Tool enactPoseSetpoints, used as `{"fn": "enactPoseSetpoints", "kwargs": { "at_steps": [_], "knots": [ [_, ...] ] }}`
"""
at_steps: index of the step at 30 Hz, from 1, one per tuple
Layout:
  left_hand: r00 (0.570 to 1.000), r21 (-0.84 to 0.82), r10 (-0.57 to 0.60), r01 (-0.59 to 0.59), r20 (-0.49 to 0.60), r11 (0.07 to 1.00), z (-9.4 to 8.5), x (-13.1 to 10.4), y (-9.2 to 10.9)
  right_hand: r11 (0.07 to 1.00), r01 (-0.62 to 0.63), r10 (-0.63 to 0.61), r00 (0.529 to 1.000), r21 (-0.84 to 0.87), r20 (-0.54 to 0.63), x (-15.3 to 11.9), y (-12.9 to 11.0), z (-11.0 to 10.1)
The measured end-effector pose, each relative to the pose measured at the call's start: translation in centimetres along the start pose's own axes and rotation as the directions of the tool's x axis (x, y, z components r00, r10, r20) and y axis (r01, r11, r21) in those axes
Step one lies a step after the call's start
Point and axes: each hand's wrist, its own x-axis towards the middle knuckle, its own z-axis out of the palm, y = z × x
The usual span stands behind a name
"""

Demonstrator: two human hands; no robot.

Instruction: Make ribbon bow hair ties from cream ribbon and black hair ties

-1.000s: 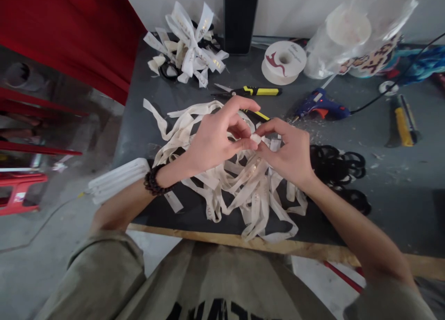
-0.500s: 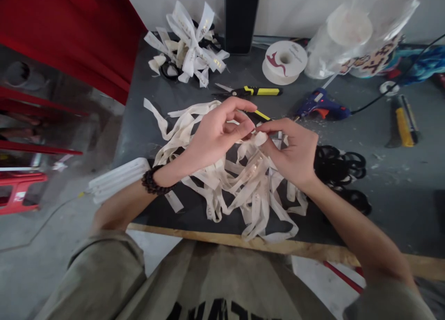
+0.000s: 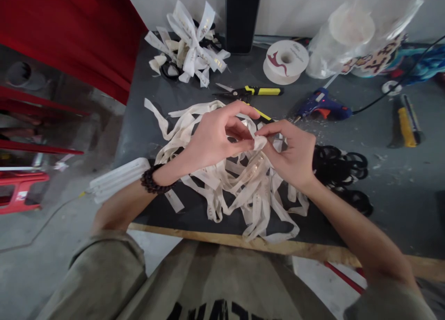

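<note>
Between my two hands, a small folded piece of cream ribbon [image 3: 259, 143] is pinched at the fingertips. My left hand [image 3: 222, 132] holds its left side with thumb and fingers closed. On the other side, my right hand [image 3: 290, 150] grips it between thumb and forefinger. Below both hands lies a tangled heap of cream ribbon [image 3: 257, 195] with gold print, spread over the dark table [image 3: 399, 204]. Yellow-and-black scissors [image 3: 264, 91] rest just beyond my fingers, partly covered by my left hand. Black hair ties [image 3: 340, 164] are piled beside my right wrist.
A blue glue gun [image 3: 323, 104] with a cord lies at the right, near a yellow utility knife [image 3: 406, 125]. At the back stand a ribbon spool [image 3: 285, 62], finished white bows [image 3: 191, 51] and a plastic-wrapped roll [image 3: 347, 37]. A white rack-like object [image 3: 120, 178] juts out left.
The ribbon piece between my fingers has been turned and pressed more closely together. My left fingertips have shifted slightly down and right; my right hand has moved little.
</note>
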Motion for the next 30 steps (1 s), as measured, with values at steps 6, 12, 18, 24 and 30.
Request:
{"fn": "enactPoseSetpoints", "kwargs": {
  "at_steps": [6, 12, 18, 24, 30],
  "knots": [
    [0.999, -0.051, -0.022, 0.025, 0.050, 0.998, -0.34, 0.12, -0.07, 1.000, -0.010, 0.009, 1.000, 0.023, 0.018, -0.07, 0.55, 0.08],
    [0.997, -0.104, -0.025, 0.033, 0.080, 0.994, -0.57, 0.25, -0.11, 1.000, 0.006, -0.006, 0.999, 0.003, 0.054, 0.10, 0.53, 0.07],
    [0.999, -0.031, -0.010, 0.011, 0.037, 0.999, -0.32, -0.01, 0.16, 1.000, -0.013, 0.013, 0.998, 0.005, 0.059, 0.14, 0.51, 0.20],
    [1.000, -0.001, 0.024, -0.024, -0.005, 1.000, -0.10, -0.06, -0.10, 1.000, -0.024, 0.024, 0.998, 0.002, 0.055, 0.24, 0.25, 0.13],
    [0.997, 0.009, 0.020, -0.019, -0.072, 1.000, 0.02, -0.04, 0.46, 0.998, -0.060, 0.059, 0.997, 0.003, 0.044, 0.23, 0.26, 0.17]
  ]
}}
